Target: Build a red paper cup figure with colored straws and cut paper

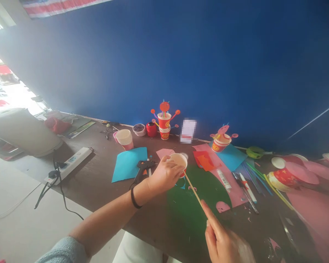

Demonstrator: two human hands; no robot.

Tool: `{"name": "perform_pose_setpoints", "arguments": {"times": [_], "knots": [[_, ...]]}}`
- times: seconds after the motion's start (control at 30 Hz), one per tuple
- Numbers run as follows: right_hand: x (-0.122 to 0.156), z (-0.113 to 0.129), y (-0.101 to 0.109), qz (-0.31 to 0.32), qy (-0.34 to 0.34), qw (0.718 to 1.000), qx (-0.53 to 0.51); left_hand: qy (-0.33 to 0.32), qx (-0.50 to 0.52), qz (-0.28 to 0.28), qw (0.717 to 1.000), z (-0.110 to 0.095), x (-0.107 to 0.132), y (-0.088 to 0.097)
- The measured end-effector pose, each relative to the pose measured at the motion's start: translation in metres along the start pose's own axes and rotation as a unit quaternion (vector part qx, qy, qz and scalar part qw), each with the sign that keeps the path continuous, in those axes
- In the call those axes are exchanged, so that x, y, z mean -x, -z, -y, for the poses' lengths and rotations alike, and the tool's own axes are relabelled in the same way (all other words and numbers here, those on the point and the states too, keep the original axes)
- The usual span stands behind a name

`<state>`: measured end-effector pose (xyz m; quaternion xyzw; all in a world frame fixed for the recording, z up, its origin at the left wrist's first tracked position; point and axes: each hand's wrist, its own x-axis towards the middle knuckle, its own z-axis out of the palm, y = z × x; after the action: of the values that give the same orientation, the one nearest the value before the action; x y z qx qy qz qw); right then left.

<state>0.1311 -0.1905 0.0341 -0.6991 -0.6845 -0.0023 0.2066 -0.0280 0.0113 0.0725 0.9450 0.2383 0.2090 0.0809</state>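
yellow stick [193,188], far end right at the cup [179,159]! left hand [165,175] grips that cup by the green sheet [185,215], right hand [227,237] holds the stick's near end; looks like a joining step, next move calls for steadiness.

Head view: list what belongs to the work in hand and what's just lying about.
In the work:
- paper cup, held by the left hand
- yellowish strip, touched by the right hand
- probably glue gun, stacked cups

Apparently lying about:
- power strip
- red bundle
- pixelated card
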Motion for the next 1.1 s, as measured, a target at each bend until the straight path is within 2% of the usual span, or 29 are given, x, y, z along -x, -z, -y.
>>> {"name": "perform_pose_setpoints", "arguments": {"times": [0.1, 0.2, 0.3, 0.4, 0.47, 0.5, 0.6, 0.67, 0.8, 0.97, 1.1], "knots": [[-0.007, -0.001, 0.004, 0.012, 0.005, 0.999, -0.031, -0.040, 0.017, 0.023, 0.999, -0.006, 0.001, -0.004], [-0.018, 0.001, 0.011, 0.032, -0.032, 0.988, -0.151, -0.074, 0.033, 0.019, 0.997, -0.017, 0.003, -0.003], [-0.024, 0.004, 0.016, 0.025, -0.071, 0.963, -0.257, -0.047, 0.060, -0.034, 0.997, -0.024, 0.004, 0.005], [-0.022, 0.003, 0.016, 0.013, -0.092, 0.954, -0.286, -0.013, 0.165, -0.129, 0.978, -0.022, 0.008, 0.009], [-0.018, 0.001, 0.013, 0.014, -0.087, 0.955, -0.283, 0.063, 0.273, -0.186, 0.942, -0.017, 0.009, 0.006], [-0.017, 0.001, 0.012, 0.016, -0.080, 0.956, -0.280, 0.110, 0.340, -0.187, 0.915, -0.015, 0.009, 0.003], [-0.015, 0.001, 0.010, 0.019, -0.064, 0.960, -0.271, 0.223, 0.512, -0.111, 0.822, -0.010, 0.007, -0.005], [-0.015, 0.002, 0.009, 0.020, -0.057, 0.963, -0.264, 0.265, 0.542, -0.081, 0.793, -0.008, 0.004, -0.008], [-0.017, 0.004, 0.012, 0.031, -0.043, 0.971, -0.233, 0.301, 0.522, -0.099, 0.792, -0.006, 0.001, -0.009], [-0.020, 0.009, 0.016, 0.014, -0.013, 0.992, -0.122, 0.291, 0.518, -0.080, 0.800, -0.008, 0.004, -0.010], [-0.021, 0.012, 0.019, 0.003, 0.000, 0.996, -0.085, 0.303, 0.523, -0.100, 0.791, -0.010, 0.006, -0.013]]}}
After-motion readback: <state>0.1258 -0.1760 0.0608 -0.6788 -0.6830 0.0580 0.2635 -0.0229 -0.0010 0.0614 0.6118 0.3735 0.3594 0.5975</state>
